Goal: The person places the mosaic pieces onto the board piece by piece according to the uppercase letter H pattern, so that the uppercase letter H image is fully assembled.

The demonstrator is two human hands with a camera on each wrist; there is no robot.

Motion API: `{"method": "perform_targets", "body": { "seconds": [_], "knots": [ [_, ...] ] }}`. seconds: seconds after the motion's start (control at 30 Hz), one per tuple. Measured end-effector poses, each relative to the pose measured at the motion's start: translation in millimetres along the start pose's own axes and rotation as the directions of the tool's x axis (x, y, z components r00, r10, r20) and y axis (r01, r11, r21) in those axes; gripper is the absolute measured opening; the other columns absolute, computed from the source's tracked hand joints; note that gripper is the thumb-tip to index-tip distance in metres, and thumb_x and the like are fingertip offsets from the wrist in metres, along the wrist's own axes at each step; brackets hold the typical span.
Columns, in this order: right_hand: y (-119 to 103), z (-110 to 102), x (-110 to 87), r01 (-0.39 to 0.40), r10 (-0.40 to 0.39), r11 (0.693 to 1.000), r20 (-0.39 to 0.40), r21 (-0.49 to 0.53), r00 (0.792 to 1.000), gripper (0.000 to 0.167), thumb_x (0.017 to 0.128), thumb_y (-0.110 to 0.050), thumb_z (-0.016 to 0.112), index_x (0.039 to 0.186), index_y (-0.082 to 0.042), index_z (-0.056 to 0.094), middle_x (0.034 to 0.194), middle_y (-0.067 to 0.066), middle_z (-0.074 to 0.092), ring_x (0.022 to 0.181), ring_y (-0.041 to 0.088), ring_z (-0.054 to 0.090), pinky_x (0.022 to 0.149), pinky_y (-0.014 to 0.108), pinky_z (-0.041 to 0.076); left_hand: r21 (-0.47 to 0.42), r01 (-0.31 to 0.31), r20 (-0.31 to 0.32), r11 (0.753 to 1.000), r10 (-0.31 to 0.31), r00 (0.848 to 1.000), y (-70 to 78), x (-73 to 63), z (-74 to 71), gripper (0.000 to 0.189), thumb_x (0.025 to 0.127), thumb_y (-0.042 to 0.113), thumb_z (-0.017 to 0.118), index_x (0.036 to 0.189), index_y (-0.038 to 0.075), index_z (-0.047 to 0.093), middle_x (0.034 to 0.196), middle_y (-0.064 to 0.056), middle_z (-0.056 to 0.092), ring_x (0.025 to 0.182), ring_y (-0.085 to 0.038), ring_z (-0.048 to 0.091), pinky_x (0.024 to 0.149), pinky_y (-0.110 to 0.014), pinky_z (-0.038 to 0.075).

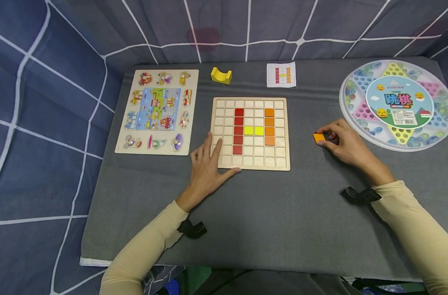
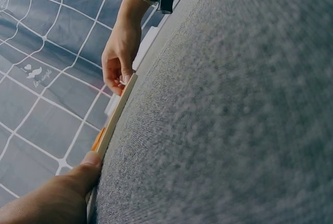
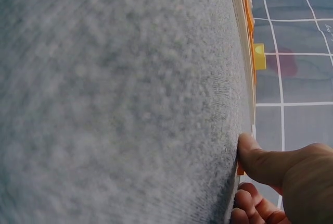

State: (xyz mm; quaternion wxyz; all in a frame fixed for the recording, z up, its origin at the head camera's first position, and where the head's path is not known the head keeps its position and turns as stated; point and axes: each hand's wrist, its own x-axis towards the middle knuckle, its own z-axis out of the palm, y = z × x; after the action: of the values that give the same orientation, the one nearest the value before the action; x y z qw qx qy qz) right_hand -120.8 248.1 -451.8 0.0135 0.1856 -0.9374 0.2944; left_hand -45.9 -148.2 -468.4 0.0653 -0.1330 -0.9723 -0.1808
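Observation:
A wooden grid board [image 1: 258, 161] lies in the middle of the table. On it are a column of red square tiles [image 1: 238, 130], two yellow tiles [image 1: 253, 130] side by side, and a shorter column of orange tiles [image 1: 269, 121]. My left hand [image 1: 208, 169] rests at the board's lower left corner, fingers spread, with the thumb along the near edge. To the right of the board, my right hand [image 1: 343, 141] pinches an orange square tile [image 1: 318, 138] between thumb and fingers, low over the table. In the right wrist view the thumb partly covers that tile [image 3: 240, 168].
A wooden vehicle puzzle [image 1: 191, 110] lies left of the board. Behind it stand a yellow curved block [image 1: 221, 76] and a small pattern card [image 1: 281, 84] printed with coloured squares. A round Chinese checkers box [image 1: 399, 106] sits at the right, close behind my right hand.

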Motion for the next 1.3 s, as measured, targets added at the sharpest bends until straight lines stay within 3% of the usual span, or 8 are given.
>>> {"method": "perform_targets", "body": {
  "seconds": [0.57, 0.87, 1.07, 1.3],
  "knots": [
    [-7, 1, 3.2, 0.038, -0.038, 0.999, -0.005, -0.029, 0.999, 0.025, 0.084, -0.008, 0.077, 0.107, -0.002, 0.07, 0.091, 0.01, 0.051, 0.078, 0.014, 0.041, 0.067, 0.025, 0.029, -0.013, -0.003, 0.001, 1.0, 0.003, 1.0, -0.5, 0.1, -0.1, 0.105, 0.076, 0.066, 0.072, 0.151, 0.003, 0.035, 0.16, -0.024, 0.017, 0.139, -0.041, 0.031, 0.099, -0.055, 0.024],
    [-45, 19, 12.5, 0.122, -0.121, 0.992, -0.01, 0.023, 0.993, 0.028, 0.079, -0.01, 0.082, 0.104, -0.007, 0.07, 0.091, 0.008, 0.056, 0.078, 0.015, 0.047, 0.066, 0.025, 0.033, -0.007, -0.007, -0.001, 1.0, 0.007, 1.0, -1.1, 0.1, 0.5, 0.104, 0.076, 0.066, 0.071, 0.151, 0.003, 0.035, 0.16, -0.023, 0.017, 0.139, -0.04, 0.031, 0.1, -0.055, 0.024],
    [-72, 38, 18.6, 0.22, -0.222, 0.973, 0.024, 0.074, 0.975, 0.027, 0.076, -0.017, 0.085, 0.097, -0.01, 0.069, 0.094, 0.003, 0.059, 0.078, 0.014, 0.05, 0.067, 0.027, 0.036, -0.003, -0.007, -0.008, 1.0, 0.007, 1.0, -1.1, -0.1, 0.0, 0.104, 0.076, 0.065, 0.072, 0.151, 0.003, 0.035, 0.16, -0.023, 0.018, 0.138, -0.04, 0.032, 0.099, -0.055, 0.024],
    [-86, 53, 25.2, 0.265, -0.268, 0.96, 0.019, 0.086, 0.963, 0.027, 0.075, -0.019, 0.086, 0.094, -0.01, 0.07, 0.093, 0.002, 0.061, 0.074, 0.015, 0.05, 0.068, 0.033, 0.037, 0.007, -0.013, -0.015, 1.0, 0.013, 1.0, -1.6, -0.3, 0.2, 0.104, 0.075, 0.066, 0.072, 0.151, 0.004, 0.036, 0.16, -0.023, 0.019, 0.137, -0.039, 0.034, 0.099, -0.054, 0.025]
  ]
}}
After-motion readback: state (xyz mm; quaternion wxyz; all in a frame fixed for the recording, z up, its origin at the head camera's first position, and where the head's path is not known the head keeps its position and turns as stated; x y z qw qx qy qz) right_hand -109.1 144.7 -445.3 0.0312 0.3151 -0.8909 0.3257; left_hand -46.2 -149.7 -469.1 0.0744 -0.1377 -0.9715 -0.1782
